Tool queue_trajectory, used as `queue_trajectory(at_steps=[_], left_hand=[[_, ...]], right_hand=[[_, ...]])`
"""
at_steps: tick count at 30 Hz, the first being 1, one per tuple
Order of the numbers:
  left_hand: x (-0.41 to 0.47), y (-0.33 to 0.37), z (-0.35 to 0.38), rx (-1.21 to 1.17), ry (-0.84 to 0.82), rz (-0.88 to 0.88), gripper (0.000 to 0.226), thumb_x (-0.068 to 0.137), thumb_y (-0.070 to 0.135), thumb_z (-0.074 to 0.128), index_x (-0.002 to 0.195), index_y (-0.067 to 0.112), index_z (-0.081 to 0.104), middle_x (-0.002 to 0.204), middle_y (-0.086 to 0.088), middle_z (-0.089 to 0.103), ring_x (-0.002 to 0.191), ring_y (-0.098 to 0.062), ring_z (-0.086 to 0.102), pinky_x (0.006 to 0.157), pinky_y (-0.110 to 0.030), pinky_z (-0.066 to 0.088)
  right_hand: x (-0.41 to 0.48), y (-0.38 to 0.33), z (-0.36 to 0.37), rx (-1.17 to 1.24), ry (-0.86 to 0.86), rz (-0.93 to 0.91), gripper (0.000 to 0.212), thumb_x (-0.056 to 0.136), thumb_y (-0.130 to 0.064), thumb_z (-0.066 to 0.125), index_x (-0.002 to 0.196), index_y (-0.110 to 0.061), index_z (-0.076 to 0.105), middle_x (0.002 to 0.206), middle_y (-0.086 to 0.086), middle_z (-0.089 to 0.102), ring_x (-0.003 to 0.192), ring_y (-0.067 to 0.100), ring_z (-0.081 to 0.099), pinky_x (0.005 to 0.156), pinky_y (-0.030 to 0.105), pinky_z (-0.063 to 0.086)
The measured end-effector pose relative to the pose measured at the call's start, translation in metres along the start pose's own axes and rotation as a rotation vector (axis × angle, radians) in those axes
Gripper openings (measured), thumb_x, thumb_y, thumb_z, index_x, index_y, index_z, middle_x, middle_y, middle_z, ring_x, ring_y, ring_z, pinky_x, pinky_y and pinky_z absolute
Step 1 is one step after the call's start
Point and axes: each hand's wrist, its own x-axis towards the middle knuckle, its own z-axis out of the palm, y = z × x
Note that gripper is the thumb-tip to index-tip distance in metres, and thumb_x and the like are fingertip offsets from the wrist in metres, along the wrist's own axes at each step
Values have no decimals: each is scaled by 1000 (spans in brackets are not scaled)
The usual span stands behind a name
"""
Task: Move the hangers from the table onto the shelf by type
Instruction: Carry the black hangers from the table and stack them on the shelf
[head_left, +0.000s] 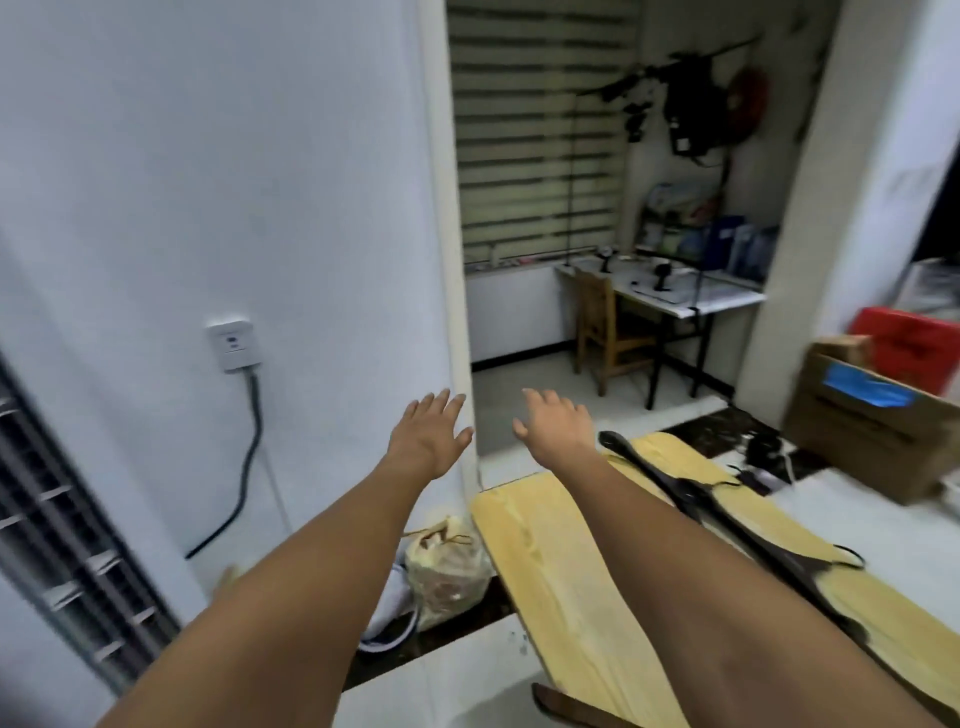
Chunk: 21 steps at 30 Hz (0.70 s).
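Hangers (685, 491) on the table (561, 571), both palms empty.
Left hand (428, 441) and right hand (558, 428) hover side by side, fingers spread and released; the black hangers lie at four o'clock (partly behind the right forearm), a plastic bag (447, 571) at six.

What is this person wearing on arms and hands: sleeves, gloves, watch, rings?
Nothing worn shows. The left forearm and right forearm are bare to the frame edge, no sleeve in view. The left hand and right hand have no gloves; no watch, band or ring can be made out, though the picture is slightly blurred.
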Motion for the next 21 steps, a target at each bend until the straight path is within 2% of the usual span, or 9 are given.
queue_trajectory(at_steps=[9, 21], left_hand=[[86, 131, 45, -10, -48, 291, 58, 102, 41, 26, 152, 19, 9, 161, -3, 4, 148, -19, 5, 120, -34, 2], [169, 223, 112, -33, -154, 557, 59, 101, 42, 29, 152, 21, 11, 161, -2, 8, 148, -19, 8, 121, -35, 5]], right_hand=[[-17, 159, 7, -67, -43, 326, 54, 100, -40, 40, 147, -16, 28, 142, 12, 43, 129, 32, 42, 104, 43, 33], [-27, 256, 41, -119, -111, 647, 54, 98, -39, 43, 146, -18, 30, 142, 10, 43, 129, 31, 43, 105, 42, 32]])
